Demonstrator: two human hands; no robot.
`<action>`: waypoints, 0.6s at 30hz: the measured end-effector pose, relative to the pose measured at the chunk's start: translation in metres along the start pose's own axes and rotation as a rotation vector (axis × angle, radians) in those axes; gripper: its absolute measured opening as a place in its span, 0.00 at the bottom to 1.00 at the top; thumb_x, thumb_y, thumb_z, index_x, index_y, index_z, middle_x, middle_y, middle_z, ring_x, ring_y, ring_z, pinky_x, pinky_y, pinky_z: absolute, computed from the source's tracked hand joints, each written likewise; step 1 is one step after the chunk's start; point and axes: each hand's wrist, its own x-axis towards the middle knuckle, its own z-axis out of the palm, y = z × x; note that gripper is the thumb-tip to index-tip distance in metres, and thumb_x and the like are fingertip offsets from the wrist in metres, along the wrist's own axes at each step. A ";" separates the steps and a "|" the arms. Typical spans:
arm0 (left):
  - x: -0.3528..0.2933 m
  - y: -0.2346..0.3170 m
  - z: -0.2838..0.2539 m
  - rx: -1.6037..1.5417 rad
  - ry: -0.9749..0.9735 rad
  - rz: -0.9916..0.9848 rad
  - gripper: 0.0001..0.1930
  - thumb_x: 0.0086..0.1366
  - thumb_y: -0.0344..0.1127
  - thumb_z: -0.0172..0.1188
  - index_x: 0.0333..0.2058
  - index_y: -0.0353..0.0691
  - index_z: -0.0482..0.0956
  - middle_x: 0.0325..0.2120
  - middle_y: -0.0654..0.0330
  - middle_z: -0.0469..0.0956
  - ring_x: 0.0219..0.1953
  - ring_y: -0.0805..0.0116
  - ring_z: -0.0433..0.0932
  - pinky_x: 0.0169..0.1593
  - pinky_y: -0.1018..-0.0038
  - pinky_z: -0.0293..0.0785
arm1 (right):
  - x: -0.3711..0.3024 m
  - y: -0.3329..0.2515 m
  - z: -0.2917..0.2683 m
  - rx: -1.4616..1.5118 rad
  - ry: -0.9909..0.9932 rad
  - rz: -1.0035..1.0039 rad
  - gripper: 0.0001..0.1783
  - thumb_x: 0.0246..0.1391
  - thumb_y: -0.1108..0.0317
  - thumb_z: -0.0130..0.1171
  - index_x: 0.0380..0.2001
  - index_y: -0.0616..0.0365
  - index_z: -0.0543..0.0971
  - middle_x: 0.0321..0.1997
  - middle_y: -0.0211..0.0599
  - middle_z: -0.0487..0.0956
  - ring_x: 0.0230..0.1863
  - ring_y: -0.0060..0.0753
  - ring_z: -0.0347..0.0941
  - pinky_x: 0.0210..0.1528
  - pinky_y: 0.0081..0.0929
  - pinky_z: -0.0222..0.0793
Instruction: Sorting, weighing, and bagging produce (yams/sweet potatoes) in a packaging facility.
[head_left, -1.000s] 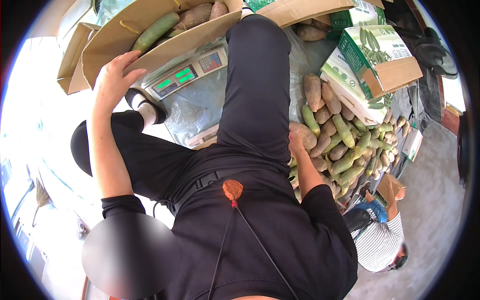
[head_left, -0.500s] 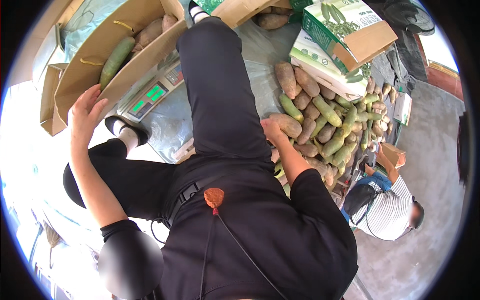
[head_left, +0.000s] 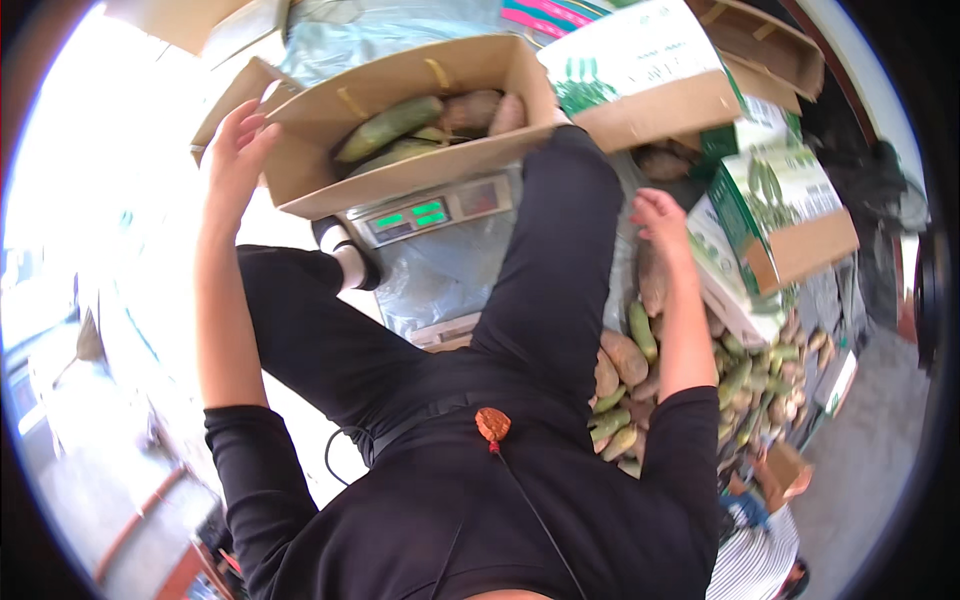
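My left hand (head_left: pixel 238 145) is raised at the left end of a long open cardboard box (head_left: pixel 415 172), beside its folded-out flap. Its fingers are apart and hold nothing I can see. Inside the box lie a long green cucumber-like vegetable (head_left: pixel 390 128) and several brown ones (head_left: pixel 470 112). Beneath the box is a digital scale (head_left: pixel 430 212) with lit green displays. My right hand (head_left: pixel 660 215) hovers past my right knee, fingers loosely bent and apart, with nothing visible in it. Under that forearm spreads a pile of brown and green vegetables (head_left: pixel 625 357).
A white and green printed carton (head_left: pixel 640 75) stands right of the open box. Another carton (head_left: pixel 785 215) rests on a white box at the right. A person in a striped top (head_left: pixel 755 560) is at the lower right, near a small brown box (head_left: pixel 783 475).
My right hand has come off a brown vegetable in the pile and risen forward. My left hand remains by the box's left end. The view has swung, shifting the scene.
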 end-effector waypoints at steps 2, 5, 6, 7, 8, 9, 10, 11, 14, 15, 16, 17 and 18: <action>0.009 -0.008 -0.013 0.140 0.034 -0.022 0.30 0.58 0.44 0.62 0.57 0.40 0.64 0.49 0.50 0.71 0.52 0.59 0.70 0.54 0.68 0.67 | 0.013 -0.063 0.005 -0.038 -0.040 -0.141 0.19 0.51 0.56 0.61 0.43 0.54 0.78 0.35 0.26 0.79 0.32 0.20 0.74 0.29 0.19 0.63; 0.024 -0.046 -0.028 0.214 0.031 -0.134 0.35 0.53 0.49 0.64 0.54 0.34 0.63 0.46 0.47 0.71 0.49 0.58 0.71 0.50 0.68 0.68 | 0.031 -0.135 0.023 -0.120 -0.117 -0.227 0.23 0.51 0.49 0.60 0.40 0.58 0.78 0.33 0.26 0.77 0.30 0.20 0.71 0.33 0.20 0.64; 0.028 -0.071 -0.031 0.239 -0.014 -0.189 0.37 0.51 0.51 0.65 0.53 0.32 0.64 0.43 0.49 0.72 0.44 0.60 0.73 0.47 0.69 0.70 | 0.032 -0.156 0.036 -0.131 -0.161 -0.307 0.24 0.50 0.45 0.60 0.32 0.59 0.78 0.27 0.27 0.76 0.27 0.20 0.69 0.32 0.22 0.64; 0.024 -0.072 -0.030 0.350 -0.037 -0.181 0.32 0.50 0.53 0.64 0.44 0.29 0.72 0.36 0.49 0.76 0.38 0.62 0.76 0.42 0.70 0.71 | 0.042 -0.163 0.043 -0.134 -0.179 -0.332 0.24 0.50 0.45 0.60 0.32 0.59 0.78 0.27 0.27 0.76 0.27 0.20 0.69 0.32 0.22 0.64; 0.026 -0.081 -0.030 0.381 -0.158 -0.164 0.27 0.50 0.54 0.64 0.28 0.28 0.78 0.23 0.50 0.77 0.28 0.63 0.77 0.36 0.69 0.72 | 0.057 -0.167 0.049 -0.280 -0.275 -0.320 0.25 0.49 0.44 0.60 0.27 0.59 0.77 0.24 0.27 0.75 0.25 0.20 0.68 0.31 0.23 0.64; 0.029 -0.086 -0.027 0.456 -0.254 -0.182 0.28 0.49 0.56 0.64 0.17 0.29 0.77 0.13 0.52 0.73 0.20 0.62 0.75 0.31 0.66 0.71 | 0.068 -0.175 0.058 -0.429 -0.372 -0.308 0.26 0.48 0.42 0.60 0.23 0.59 0.77 0.21 0.28 0.74 0.24 0.20 0.67 0.30 0.24 0.64; 0.027 -0.100 -0.025 0.485 -0.260 -0.146 0.30 0.50 0.58 0.62 0.15 0.29 0.77 0.11 0.52 0.72 0.17 0.63 0.74 0.29 0.66 0.71 | 0.067 -0.184 0.071 -0.537 -0.364 -0.354 0.30 0.48 0.40 0.57 0.17 0.60 0.74 0.16 0.30 0.72 0.21 0.22 0.67 0.29 0.25 0.64; 0.028 -0.102 -0.024 0.535 -0.356 -0.201 0.31 0.51 0.61 0.60 0.16 0.30 0.78 0.13 0.52 0.75 0.17 0.63 0.76 0.30 0.67 0.73 | 0.078 -0.184 0.083 -0.636 -0.396 -0.350 0.32 0.49 0.39 0.55 0.17 0.62 0.75 0.14 0.34 0.73 0.20 0.26 0.69 0.29 0.27 0.65; 0.027 -0.093 -0.015 0.476 -0.454 -0.348 0.26 0.54 0.53 0.57 0.15 0.32 0.79 0.13 0.55 0.77 0.18 0.65 0.77 0.31 0.70 0.76 | 0.078 -0.191 0.110 -0.865 -0.372 -0.339 0.29 0.50 0.45 0.53 0.21 0.67 0.78 0.16 0.46 0.76 0.23 0.38 0.76 0.31 0.37 0.70; 0.030 -0.085 -0.010 0.539 -0.502 -0.345 0.22 0.54 0.49 0.56 0.16 0.33 0.79 0.14 0.54 0.77 0.18 0.64 0.78 0.31 0.69 0.76 | 0.082 -0.186 0.112 -0.881 -0.332 -0.412 0.28 0.50 0.48 0.52 0.23 0.69 0.77 0.16 0.48 0.75 0.22 0.40 0.76 0.31 0.38 0.70; 0.029 -0.075 -0.007 0.500 -0.502 -0.302 0.18 0.53 0.44 0.55 0.16 0.34 0.80 0.14 0.54 0.78 0.20 0.64 0.79 0.31 0.68 0.76 | 0.090 -0.177 0.112 -0.891 -0.293 -0.483 0.26 0.50 0.51 0.51 0.24 0.70 0.77 0.16 0.51 0.75 0.22 0.41 0.76 0.31 0.38 0.70; 0.030 -0.063 -0.007 0.535 -0.520 -0.243 0.16 0.52 0.41 0.53 0.16 0.35 0.80 0.15 0.54 0.78 0.21 0.63 0.80 0.32 0.67 0.76 | 0.103 -0.169 0.105 -0.892 -0.269 -0.508 0.23 0.49 0.55 0.51 0.21 0.70 0.76 0.13 0.48 0.73 0.17 0.40 0.74 0.24 0.36 0.68; 0.029 -0.067 -0.008 0.588 -0.500 -0.241 0.14 0.51 0.39 0.52 0.16 0.36 0.80 0.15 0.53 0.78 0.21 0.61 0.80 0.33 0.66 0.76 | 0.109 -0.166 0.109 -0.889 -0.263 -0.542 0.20 0.48 0.59 0.51 0.19 0.71 0.74 0.10 0.45 0.71 0.12 0.38 0.71 0.18 0.33 0.67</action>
